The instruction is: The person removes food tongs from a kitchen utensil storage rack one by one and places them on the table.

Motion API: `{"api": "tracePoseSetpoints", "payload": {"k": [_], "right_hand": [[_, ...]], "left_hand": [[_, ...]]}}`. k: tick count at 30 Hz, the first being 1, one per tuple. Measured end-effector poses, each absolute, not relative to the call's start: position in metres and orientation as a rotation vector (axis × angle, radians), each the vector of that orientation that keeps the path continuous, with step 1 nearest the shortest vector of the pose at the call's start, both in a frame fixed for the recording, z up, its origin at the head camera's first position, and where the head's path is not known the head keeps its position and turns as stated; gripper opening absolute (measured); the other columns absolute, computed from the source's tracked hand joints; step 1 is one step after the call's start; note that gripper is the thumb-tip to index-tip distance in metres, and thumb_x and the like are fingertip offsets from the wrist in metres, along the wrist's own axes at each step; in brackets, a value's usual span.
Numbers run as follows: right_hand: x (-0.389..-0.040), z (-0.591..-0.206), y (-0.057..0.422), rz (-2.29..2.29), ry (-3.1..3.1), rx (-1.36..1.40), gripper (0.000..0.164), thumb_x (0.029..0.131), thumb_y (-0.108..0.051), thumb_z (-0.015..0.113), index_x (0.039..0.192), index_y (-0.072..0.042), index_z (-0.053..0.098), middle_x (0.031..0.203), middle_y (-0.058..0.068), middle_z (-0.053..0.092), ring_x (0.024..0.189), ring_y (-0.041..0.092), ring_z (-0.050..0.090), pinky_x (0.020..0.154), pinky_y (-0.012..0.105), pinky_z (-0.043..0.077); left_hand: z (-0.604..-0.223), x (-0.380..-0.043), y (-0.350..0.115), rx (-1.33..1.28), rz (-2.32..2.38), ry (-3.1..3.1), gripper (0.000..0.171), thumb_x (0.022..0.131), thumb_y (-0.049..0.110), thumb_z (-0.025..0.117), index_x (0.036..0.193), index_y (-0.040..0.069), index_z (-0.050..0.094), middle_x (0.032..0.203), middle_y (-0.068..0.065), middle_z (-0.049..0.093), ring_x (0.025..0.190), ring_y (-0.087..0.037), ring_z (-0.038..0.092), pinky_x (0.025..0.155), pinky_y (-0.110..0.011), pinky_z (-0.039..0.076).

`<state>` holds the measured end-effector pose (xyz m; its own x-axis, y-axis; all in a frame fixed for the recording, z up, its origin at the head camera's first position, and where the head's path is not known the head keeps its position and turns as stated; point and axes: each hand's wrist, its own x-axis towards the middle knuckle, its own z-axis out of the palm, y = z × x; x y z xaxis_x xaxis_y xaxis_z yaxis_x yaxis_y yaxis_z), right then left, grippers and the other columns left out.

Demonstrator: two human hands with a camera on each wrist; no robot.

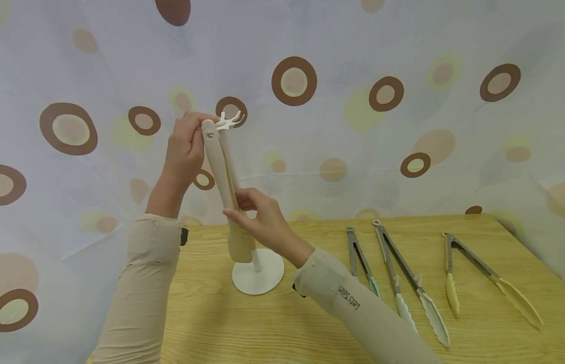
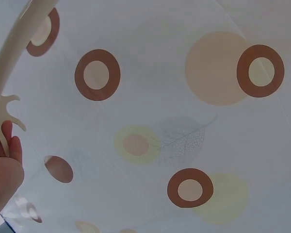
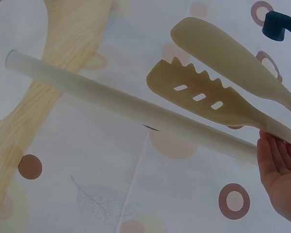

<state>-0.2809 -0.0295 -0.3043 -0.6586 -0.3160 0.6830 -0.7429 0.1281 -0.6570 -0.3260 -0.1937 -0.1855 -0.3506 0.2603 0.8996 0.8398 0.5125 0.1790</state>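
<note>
A white stand (image 1: 257,268) with a round base and a hooked top (image 1: 230,121) stands on the table. Cream tongs (image 1: 218,162) hang beside its post, tilted, with a hole at their upper end. In the right wrist view one blade is solid (image 3: 208,46) and the other slotted and toothed (image 3: 165,80). My left hand (image 1: 186,146) grips the stand's hooked top, beside the tongs' upper end; its fingertips show behind a hook (image 2: 13,119) in the left wrist view. My right hand (image 1: 268,222) holds the tongs low down, thumb in front and fingers at the far side.
Several metal tongs lie spread on the right of the wooden table (image 1: 200,313): a teal-tipped pair (image 1: 361,258), a white-tipped pair (image 1: 400,263) and a yellow-tipped pair (image 1: 473,260). A dotted curtain (image 1: 309,136) hangs behind the table.
</note>
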Motion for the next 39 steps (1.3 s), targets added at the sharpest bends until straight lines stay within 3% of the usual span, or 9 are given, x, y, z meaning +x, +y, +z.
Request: {"api": "tracePoseSetpoints", "payload": {"k": [16, 25, 30, 39], "right_hand": [[-0.273, -0.300, -0.023, 1.496, -1.972, 1.083, 0.034, 0.088, -0.012, 0.070, 0.118, -0.001, 0.059, 0.104, 0.008, 0.066, 0.094, 0.016, 0.065, 0.086, 0.027, 0.050], [-0.272, -0.298, -0.014, 1.462, -1.928, 1.089, 0.033, 0.086, -0.010, 0.071, 0.116, 0.000, 0.060, 0.102, 0.009, 0.067, 0.093, 0.015, 0.066, 0.086, 0.031, 0.051], [-0.273, -0.299, -0.006, 1.472, -1.906, 1.067, 0.033, 0.085, -0.009, 0.072, 0.114, 0.001, 0.060, 0.100, 0.010, 0.067, 0.090, 0.016, 0.066, 0.085, 0.034, 0.052], [-0.277, -0.300, 0.011, 1.470, -1.915, 0.989, 0.034, 0.085, -0.010, 0.072, 0.114, 0.002, 0.060, 0.099, 0.011, 0.067, 0.088, 0.018, 0.068, 0.083, 0.027, 0.052]], "left_hand": [[-0.187, -0.328, -0.195, -0.918, -0.819, -1.863, 0.028, 0.095, 0.004, 0.040, 0.104, -0.004, 0.064, 0.105, -0.019, 0.063, 0.102, -0.033, 0.051, 0.095, -0.039, 0.031], [-0.186, -0.329, -0.195, -0.916, -0.819, -1.850, 0.026, 0.090, -0.004, 0.037, 0.098, -0.007, 0.062, 0.100, -0.020, 0.061, 0.099, -0.033, 0.050, 0.095, -0.039, 0.031], [-0.187, -0.329, -0.194, -0.906, -0.816, -1.849, 0.028, 0.091, -0.005, 0.037, 0.102, -0.006, 0.063, 0.104, -0.020, 0.063, 0.101, -0.033, 0.052, 0.093, -0.039, 0.033], [-0.186, -0.327, -0.193, -0.902, -0.800, -1.854, 0.031, 0.092, -0.004, 0.037, 0.106, -0.004, 0.064, 0.107, -0.019, 0.063, 0.101, -0.032, 0.053, 0.090, -0.038, 0.032]]}}
